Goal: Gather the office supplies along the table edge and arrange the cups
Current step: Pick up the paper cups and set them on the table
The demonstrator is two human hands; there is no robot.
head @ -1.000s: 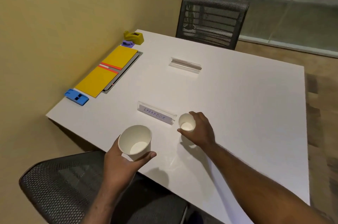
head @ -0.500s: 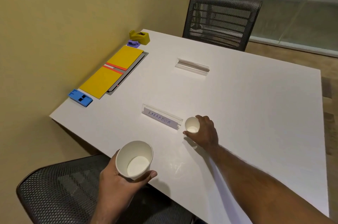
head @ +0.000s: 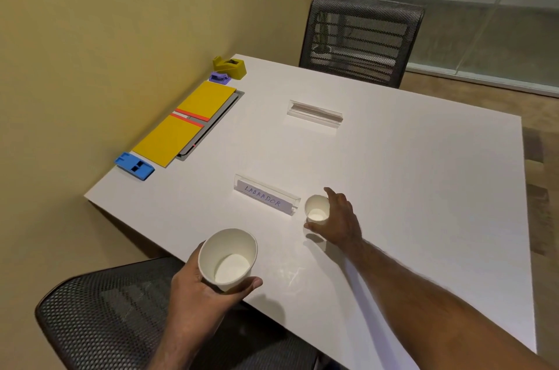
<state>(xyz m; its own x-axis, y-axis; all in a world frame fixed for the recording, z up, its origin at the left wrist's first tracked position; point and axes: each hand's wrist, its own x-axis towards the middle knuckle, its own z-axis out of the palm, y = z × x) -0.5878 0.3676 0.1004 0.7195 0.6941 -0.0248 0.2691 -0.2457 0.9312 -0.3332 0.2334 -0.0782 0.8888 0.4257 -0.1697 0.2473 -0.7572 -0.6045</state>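
My left hand (head: 196, 294) grips a large white paper cup (head: 227, 259), tilted and held over the table's near edge. A smaller white paper cup (head: 316, 208) stands on the white table (head: 393, 188) beside the "LABRADOR" name holder (head: 266, 198); my right hand (head: 337, 220) wraps loosely around it, with the index finger lifted off. Along the table's left edge lie a blue stapler (head: 134, 165), two yellow notebooks (head: 184, 123) on a grey folder, a purple clip (head: 219, 77) and a yellow tape dispenser (head: 230, 66).
A second clear name holder (head: 314, 113) lies farther back on the table. One black mesh chair (head: 360, 37) stands at the far side, another (head: 106, 315) at the near edge under my left arm. The yellow wall runs along the left.
My left hand has drawn the large cup back toward the near edge. My right hand has set the small cup next to the name holder and its fingers have loosened.
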